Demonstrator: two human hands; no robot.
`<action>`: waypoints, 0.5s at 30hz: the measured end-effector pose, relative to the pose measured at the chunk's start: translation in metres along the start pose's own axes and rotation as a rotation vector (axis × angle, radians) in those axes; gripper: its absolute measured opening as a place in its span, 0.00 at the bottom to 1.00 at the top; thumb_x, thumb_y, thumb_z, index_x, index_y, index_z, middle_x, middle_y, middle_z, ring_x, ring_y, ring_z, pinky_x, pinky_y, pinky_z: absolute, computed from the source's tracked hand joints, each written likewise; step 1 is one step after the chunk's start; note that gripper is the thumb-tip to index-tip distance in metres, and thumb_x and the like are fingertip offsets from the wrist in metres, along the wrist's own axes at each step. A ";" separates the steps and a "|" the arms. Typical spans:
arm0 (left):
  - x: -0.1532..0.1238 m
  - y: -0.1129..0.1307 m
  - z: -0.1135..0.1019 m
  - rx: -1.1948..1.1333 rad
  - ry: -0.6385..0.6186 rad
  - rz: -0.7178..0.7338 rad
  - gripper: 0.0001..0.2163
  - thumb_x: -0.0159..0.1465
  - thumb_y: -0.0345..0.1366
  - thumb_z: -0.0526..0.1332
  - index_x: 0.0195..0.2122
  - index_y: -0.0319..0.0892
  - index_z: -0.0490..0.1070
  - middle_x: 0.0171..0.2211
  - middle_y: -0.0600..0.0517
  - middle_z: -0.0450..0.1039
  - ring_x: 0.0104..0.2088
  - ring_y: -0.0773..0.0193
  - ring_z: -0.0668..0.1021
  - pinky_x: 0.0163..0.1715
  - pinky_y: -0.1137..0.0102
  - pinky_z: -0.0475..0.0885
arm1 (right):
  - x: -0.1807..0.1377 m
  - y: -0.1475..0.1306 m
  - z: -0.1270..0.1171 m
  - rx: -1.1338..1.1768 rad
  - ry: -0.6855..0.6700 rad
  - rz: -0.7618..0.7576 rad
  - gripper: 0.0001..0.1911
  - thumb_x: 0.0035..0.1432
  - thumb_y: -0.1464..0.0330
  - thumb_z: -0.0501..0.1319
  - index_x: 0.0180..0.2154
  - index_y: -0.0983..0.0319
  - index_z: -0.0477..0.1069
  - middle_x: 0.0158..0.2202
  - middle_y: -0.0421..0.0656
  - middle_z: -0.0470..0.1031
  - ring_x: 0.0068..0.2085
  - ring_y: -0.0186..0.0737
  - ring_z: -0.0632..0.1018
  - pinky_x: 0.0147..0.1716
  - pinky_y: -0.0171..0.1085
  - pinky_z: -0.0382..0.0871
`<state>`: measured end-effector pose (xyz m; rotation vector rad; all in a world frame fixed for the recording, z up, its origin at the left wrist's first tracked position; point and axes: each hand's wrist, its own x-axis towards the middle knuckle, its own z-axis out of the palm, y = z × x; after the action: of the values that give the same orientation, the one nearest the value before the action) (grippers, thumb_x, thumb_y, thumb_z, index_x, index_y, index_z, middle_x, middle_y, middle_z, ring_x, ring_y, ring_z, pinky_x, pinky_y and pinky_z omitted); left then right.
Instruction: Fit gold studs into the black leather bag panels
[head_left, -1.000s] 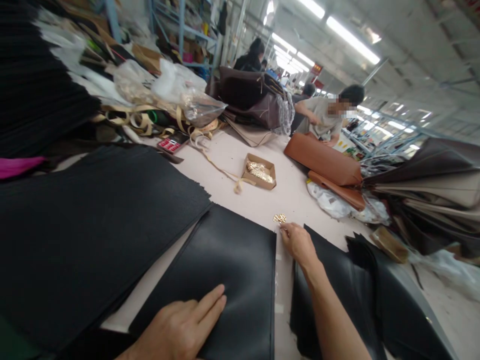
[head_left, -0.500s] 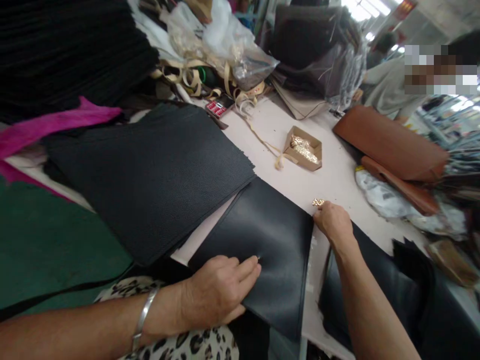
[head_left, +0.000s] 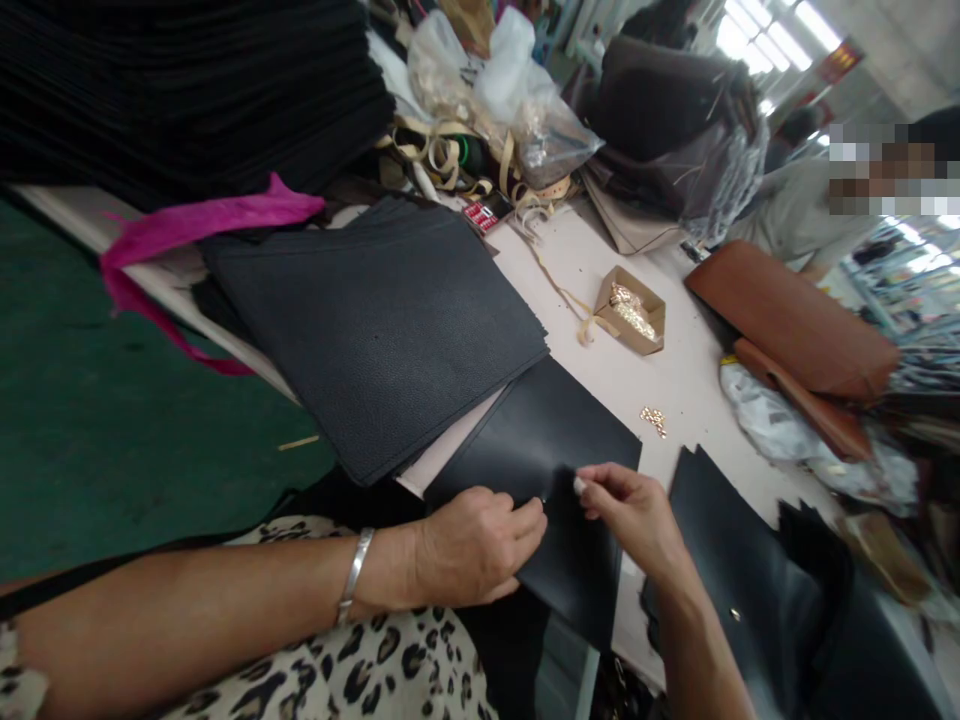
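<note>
A smooth black leather panel [head_left: 570,400] lies in front of me, its left edge by a stack of grained black leather pieces [head_left: 390,330]. My left hand [head_left: 484,545] is closed at the panel's near edge, fingers on top beside a tiny bright metal point [head_left: 544,500] in the leather. Over the panel, my right hand [head_left: 626,505] pinches a small pale metal piece [head_left: 580,485] between thumb and forefinger; its exact kind is too small to tell. Loose small gold metal fittings [head_left: 653,421] lie on the table beyond the right hand.
A small cardboard box [head_left: 656,335] holds gold fittings. More black leather panels [head_left: 720,520] lie at the right, one bearing a gold fitting [head_left: 735,614]. Brown leather pieces [head_left: 795,320], plastic bags [head_left: 525,120] and a pink strip [head_left: 217,212] surround the work. Another person [head_left: 795,210] sits across.
My right hand has moved from the gold fittings back over the panel, now with a small metal piece between its fingertips. The left hand stays at the panel, its fingers more curled. The view has shifted.
</note>
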<state>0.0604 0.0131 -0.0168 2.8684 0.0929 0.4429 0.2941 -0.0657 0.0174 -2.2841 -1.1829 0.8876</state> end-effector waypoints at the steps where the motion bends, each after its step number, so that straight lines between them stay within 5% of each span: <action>1: 0.000 0.000 0.001 -0.001 0.003 0.000 0.27 0.59 0.47 0.66 0.55 0.35 0.68 0.53 0.44 0.74 0.32 0.58 0.75 0.26 0.62 0.69 | -0.010 -0.004 0.011 0.087 -0.034 -0.016 0.18 0.57 0.57 0.62 0.40 0.65 0.77 0.28 0.42 0.78 0.26 0.36 0.76 0.28 0.33 0.71; 5: -0.001 -0.001 0.003 -0.005 0.019 0.032 0.24 0.61 0.45 0.64 0.53 0.34 0.69 0.47 0.46 0.75 0.32 0.58 0.74 0.26 0.62 0.69 | -0.027 -0.018 0.031 0.054 -0.049 -0.039 0.14 0.56 0.60 0.62 0.36 0.63 0.79 0.25 0.41 0.77 0.26 0.35 0.74 0.26 0.32 0.66; 15: -0.002 -0.001 0.001 -0.017 0.045 0.024 0.24 0.61 0.45 0.64 0.52 0.33 0.69 0.45 0.46 0.75 0.32 0.59 0.74 0.26 0.62 0.68 | -0.018 -0.030 0.027 -0.074 -0.115 -0.021 0.13 0.54 0.62 0.62 0.34 0.63 0.80 0.26 0.43 0.79 0.28 0.38 0.77 0.27 0.33 0.67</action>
<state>0.0591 0.0139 -0.0189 2.8460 0.0625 0.5110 0.2509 -0.0624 0.0227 -2.3010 -1.3069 0.9951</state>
